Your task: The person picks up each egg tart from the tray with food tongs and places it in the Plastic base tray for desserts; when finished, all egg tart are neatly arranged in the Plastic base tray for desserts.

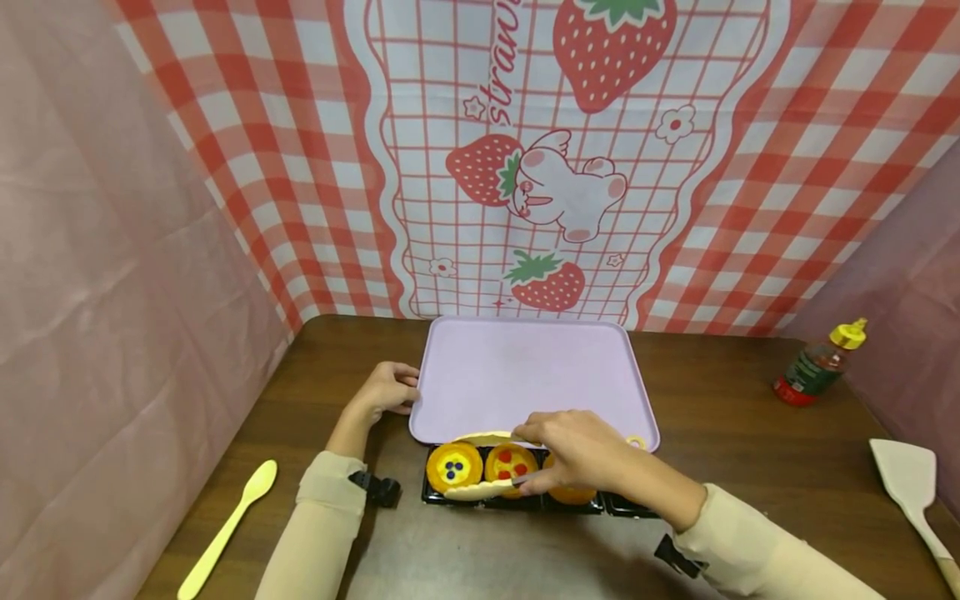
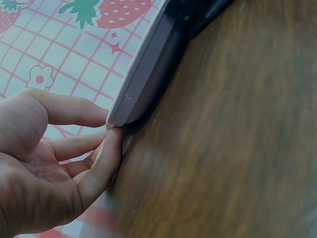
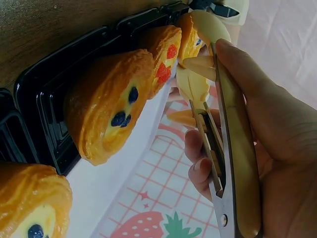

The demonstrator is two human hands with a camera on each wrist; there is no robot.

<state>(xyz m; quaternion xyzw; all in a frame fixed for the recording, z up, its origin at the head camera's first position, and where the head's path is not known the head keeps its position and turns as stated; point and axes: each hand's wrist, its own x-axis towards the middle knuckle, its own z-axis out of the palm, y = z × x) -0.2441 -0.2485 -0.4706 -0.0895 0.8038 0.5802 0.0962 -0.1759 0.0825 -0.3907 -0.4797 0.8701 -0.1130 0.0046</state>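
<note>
My left hand (image 1: 390,388) pinches the left rim of the lavender tray (image 1: 525,379), its fingertips right at the edge (image 2: 116,111). My right hand (image 1: 581,446) grips a pair of tongs (image 3: 230,139) with cream, leaf-shaped ends. Those ends stand apart above and below the blueberry tart (image 1: 454,467) and the strawberry tart (image 1: 504,468) in the head view. Both tarts sit in a black compartment container (image 1: 630,507) along the tray's near edge. A third tart (image 3: 106,106), topped with blueberries, is in the container under my right hand. Another blueberry tart (image 3: 29,203) lies on the tray, mostly hidden behind my right wrist.
A pale yellow spoon (image 1: 228,529) lies at the left of the wooden table. At the back right stands a sauce bottle (image 1: 813,367) with a yellow cap. A white spatula (image 1: 909,479) lies at the right edge. A checked strawberry cloth (image 1: 322,167) hangs behind the tray.
</note>
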